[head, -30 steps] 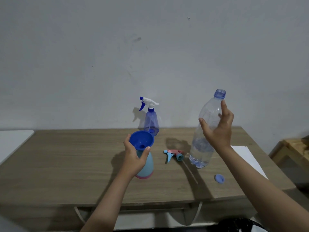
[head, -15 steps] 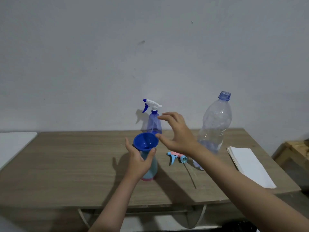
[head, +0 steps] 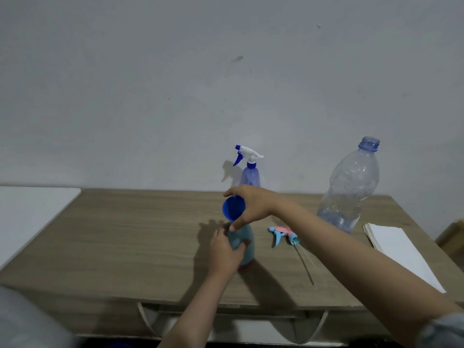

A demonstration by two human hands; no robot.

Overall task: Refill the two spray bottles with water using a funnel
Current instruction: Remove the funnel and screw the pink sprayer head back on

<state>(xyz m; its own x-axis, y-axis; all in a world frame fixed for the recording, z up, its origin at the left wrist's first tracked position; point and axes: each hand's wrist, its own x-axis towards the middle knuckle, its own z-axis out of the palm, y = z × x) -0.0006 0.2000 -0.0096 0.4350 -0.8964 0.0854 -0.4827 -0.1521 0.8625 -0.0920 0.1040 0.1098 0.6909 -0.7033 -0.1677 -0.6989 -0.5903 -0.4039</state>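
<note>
A light blue spray bottle (head: 244, 243) with a pink base stands open-necked at the middle of the wooden table (head: 125, 234). My left hand (head: 224, 252) grips its body. My right hand (head: 253, 205) holds the blue funnel (head: 233, 208) tilted just above the bottle's neck. The bottle's pink and blue trigger head (head: 283, 234) with its dip tube lies on the table to the right. A purple spray bottle (head: 249, 172) with a white and blue trigger stands at the back by the wall. A large clear water bottle (head: 350, 187), uncapped and holding a little water, stands at the right.
A stack of white paper (head: 399, 249) lies at the table's right end. A white surface (head: 27, 212) adjoins the table on the left. A wooden item (head: 452, 237) shows at the far right edge. A grey wall rises behind the table.
My right hand left the water bottle standing on the table, crossed to the funnel and took hold of it, tilting it. My left hand slid down from the funnel to the bottle's body.
</note>
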